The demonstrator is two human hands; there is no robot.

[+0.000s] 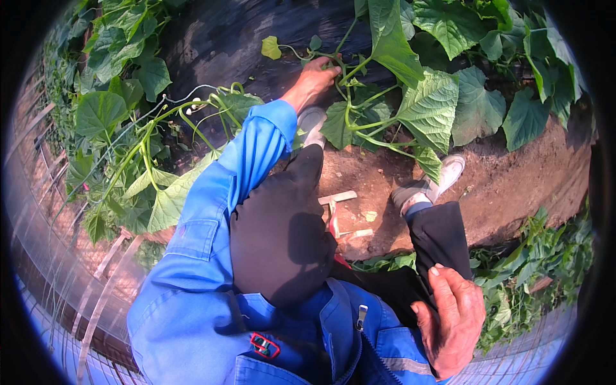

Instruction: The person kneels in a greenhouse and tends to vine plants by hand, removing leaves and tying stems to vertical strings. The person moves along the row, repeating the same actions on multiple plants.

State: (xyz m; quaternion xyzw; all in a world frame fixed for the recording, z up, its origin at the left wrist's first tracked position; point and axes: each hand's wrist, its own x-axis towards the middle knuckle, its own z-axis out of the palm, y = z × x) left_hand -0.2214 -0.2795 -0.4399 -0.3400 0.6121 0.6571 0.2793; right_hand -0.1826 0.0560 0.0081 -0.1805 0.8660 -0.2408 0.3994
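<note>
My left hand [315, 79] reaches forward over dark plastic mulch film [207, 38], its fingers bent around part of a vine stem [347, 103] with large, lobed, cucumber-like leaves [428, 108]. The fingertips are partly hidden by stems and small leaves. A small yellowing leaf [271, 47] on a thin stalk stands just left of that hand. My right hand [452, 317] is held beside my right leg, fingers loosely curved, with nothing seen in it. Another vine [144, 144] leans at the left, next to a pale blue-green string [108, 154] and small whitish clips or buds.
Between my shoes [450, 173] lies bare brown soil [500, 192], with a low wooden-legged stool [337, 197] partly under me. Leafy plants [529, 115] grow at the upper right and more low greenery [539, 274] at the lower right. Clear sheeting and thin poles [106, 288] show at the lower left.
</note>
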